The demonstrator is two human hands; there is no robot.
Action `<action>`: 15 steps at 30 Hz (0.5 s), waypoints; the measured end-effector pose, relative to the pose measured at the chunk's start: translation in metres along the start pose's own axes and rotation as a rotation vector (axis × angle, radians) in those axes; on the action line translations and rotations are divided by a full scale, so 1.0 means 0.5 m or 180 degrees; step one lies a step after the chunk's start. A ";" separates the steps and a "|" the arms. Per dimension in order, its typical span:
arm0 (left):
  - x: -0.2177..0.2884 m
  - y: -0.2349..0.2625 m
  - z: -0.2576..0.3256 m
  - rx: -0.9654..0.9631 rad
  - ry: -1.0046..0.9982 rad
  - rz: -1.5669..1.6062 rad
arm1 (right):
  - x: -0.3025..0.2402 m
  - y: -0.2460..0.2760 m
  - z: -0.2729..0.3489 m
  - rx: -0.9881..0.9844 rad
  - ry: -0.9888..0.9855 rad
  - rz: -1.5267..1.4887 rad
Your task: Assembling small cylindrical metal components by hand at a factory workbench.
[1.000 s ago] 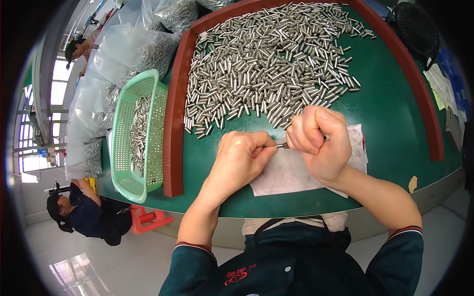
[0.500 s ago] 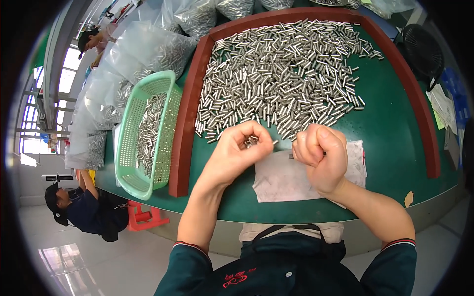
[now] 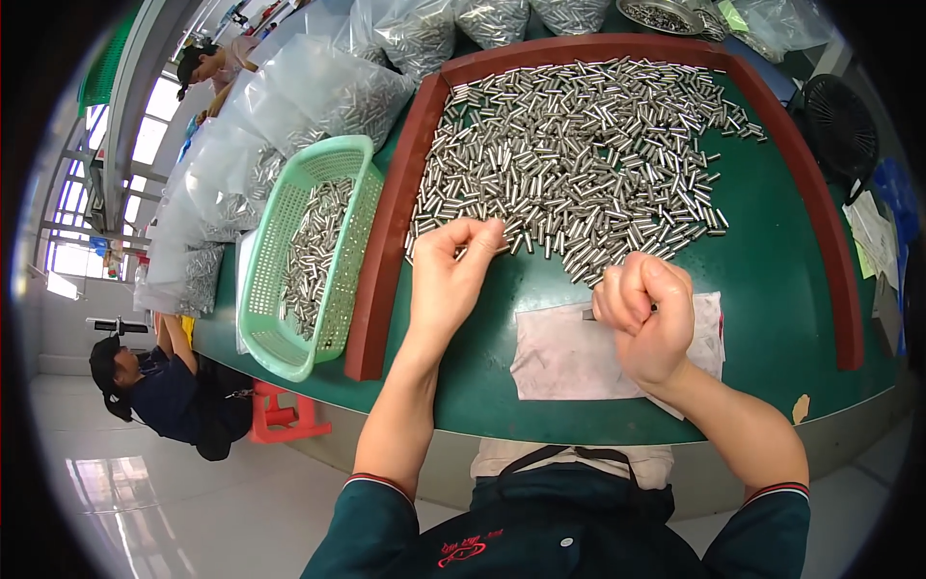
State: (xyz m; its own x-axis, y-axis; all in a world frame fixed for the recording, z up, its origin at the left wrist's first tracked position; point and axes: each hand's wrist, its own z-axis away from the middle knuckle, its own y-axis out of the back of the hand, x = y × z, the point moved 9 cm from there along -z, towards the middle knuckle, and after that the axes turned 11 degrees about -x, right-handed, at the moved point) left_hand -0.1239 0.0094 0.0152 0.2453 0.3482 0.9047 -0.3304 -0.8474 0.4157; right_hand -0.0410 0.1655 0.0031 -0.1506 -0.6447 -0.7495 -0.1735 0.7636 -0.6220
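A broad pile of short, shiny metal pins (image 3: 579,159) covers the green table. At its near left edge is my left hand (image 3: 446,280), thumb and forefinger pressed together. Whatever those fingertips hold, if anything, is hidden. My right hand (image 3: 651,318) is closed in a fist just below the pile's near tip. The end of a metal pin (image 3: 587,315) sticks out from its left side. Beneath that hand lies a pale, stained cloth (image 3: 564,362), flat on the table.
A dark red frame (image 3: 374,309) borders the pile. Left of it stands a green plastic basket (image 3: 256,299) holding pins, beside clear bags of pins (image 3: 338,82). A black fan (image 3: 837,121) is at far right. Two people work at left, near a red stool (image 3: 289,415).
My left hand has moved slightly up and left to the pile's edge, its curled fingers now hidden behind the thumb. The right fist stays closed. The whole view has shifted slightly.
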 end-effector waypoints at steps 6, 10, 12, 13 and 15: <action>0.021 -0.043 0.005 -0.0050 -0.0186 -0.1919 | 0.000 -0.002 0.000 0.0013 0.0004 0.0044; 0.011 -0.047 0.004 -0.0224 -0.0010 -0.1901 | 0.002 0.000 0.002 0.0040 -0.0007 0.0038; 0.006 -0.047 0.003 -0.0308 0.0018 -0.1820 | 0.003 0.001 0.001 0.0045 -0.0012 0.0049; 0.004 -0.045 0.004 -0.0306 0.0024 -0.1817 | 0.005 0.001 0.001 0.0044 -0.0015 0.0056; 0.003 -0.048 0.004 -0.0369 0.0012 -0.1813 | 0.003 0.001 0.001 0.0035 -0.0022 0.0050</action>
State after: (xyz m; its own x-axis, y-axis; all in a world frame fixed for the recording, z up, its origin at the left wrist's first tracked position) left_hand -0.1139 0.0296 0.0064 0.4104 0.7381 0.5355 -0.2450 -0.4764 0.8444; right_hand -0.0407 0.1651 0.0017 -0.1464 -0.6323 -0.7607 -0.1603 0.7740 -0.6125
